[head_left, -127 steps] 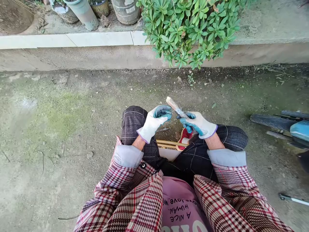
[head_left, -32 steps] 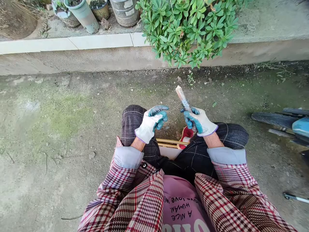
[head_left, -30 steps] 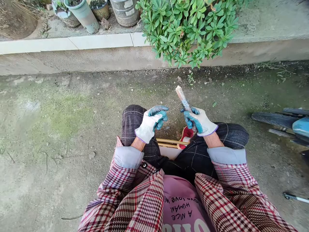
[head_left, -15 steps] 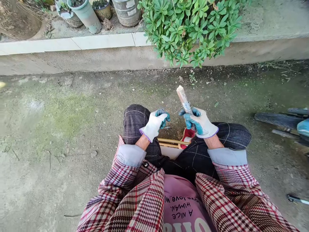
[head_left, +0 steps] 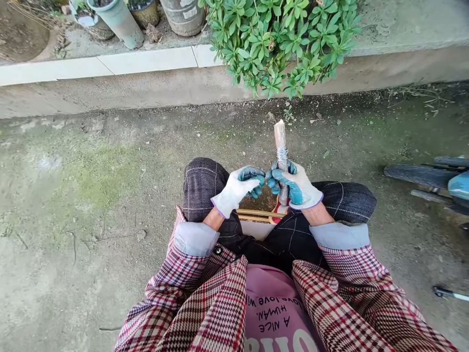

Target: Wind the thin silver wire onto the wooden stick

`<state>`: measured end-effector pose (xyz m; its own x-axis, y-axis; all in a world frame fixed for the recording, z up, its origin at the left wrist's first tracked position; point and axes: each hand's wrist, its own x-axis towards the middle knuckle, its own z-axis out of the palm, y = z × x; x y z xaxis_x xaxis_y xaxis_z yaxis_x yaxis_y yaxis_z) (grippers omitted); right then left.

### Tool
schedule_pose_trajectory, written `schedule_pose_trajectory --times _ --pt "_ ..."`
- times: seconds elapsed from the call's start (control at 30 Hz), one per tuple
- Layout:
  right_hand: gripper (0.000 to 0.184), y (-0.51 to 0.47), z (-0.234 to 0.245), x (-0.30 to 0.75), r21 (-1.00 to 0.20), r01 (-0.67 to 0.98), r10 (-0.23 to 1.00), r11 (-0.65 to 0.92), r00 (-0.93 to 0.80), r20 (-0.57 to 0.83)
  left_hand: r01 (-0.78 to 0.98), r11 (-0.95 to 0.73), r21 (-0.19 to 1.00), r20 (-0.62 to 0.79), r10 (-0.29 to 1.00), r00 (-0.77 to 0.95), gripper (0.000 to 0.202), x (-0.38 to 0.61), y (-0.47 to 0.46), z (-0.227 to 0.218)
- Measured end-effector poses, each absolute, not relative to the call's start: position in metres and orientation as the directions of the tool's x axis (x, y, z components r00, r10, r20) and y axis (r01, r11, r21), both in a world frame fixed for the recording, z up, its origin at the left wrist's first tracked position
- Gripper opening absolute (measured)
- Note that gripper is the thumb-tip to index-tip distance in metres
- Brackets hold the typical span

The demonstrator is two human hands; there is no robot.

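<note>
I sit with my knees apart over a dirt and concrete floor. My right hand [head_left: 295, 185], in a white glove with blue-green palm, is closed round a short pale stick [head_left: 280, 144] with thin wire wound about its middle; the stick points up and away from me. My left hand [head_left: 240, 187], in the same kind of glove, has its fingers curled in a pinch right beside the right hand. What the left fingers pinch is too fine to make out. Both hands hover between my knees.
Below the hands lie thin bamboo strips [head_left: 256, 214] and a red shoe [head_left: 282, 205]. A leafy green plant [head_left: 278, 39] overhangs a concrete kerb [head_left: 110, 61] with several pots [head_left: 117, 17] behind it. A vehicle part [head_left: 432, 178] lies at the right.
The stick has swung from a leftward tilt to nearly upright. My left hand drew away from it, then came back close to the right hand.
</note>
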<state>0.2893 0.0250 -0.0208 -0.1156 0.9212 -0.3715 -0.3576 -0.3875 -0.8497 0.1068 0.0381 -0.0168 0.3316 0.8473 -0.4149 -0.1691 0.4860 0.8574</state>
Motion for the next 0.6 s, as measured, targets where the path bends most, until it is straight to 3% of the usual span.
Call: schedule_pose_trajectory --times 0.13,0.37,0.5,0.6 --pt "0.033 0.023 -0.017 0.287 -0.861 -0.337 0.923 -0.381 -0.082 -0.376 -0.200 0.446 0.872 -0.367 0.868 0.334 0.025 0.103 0.037 -0.008" --pt "0.034 0.024 -0.018 0.295 -0.840 -0.387 0.924 -0.380 -0.114 -0.365 -0.095 0.412 0.906 -0.342 0.847 0.408 0.026 0.094 0.038 -0.004" --pt "0.031 0.021 -0.010 0.294 -0.849 -0.364 0.924 -0.383 -0.161 -0.348 -0.033 0.383 0.923 -0.359 0.890 0.281 0.018 0.098 0.038 -0.005" --pt "0.030 0.018 -0.003 0.293 -0.866 -0.319 0.919 -0.385 -0.211 -0.331 -0.081 0.450 0.889 -0.426 0.880 0.210 0.019 0.102 0.036 -0.005"
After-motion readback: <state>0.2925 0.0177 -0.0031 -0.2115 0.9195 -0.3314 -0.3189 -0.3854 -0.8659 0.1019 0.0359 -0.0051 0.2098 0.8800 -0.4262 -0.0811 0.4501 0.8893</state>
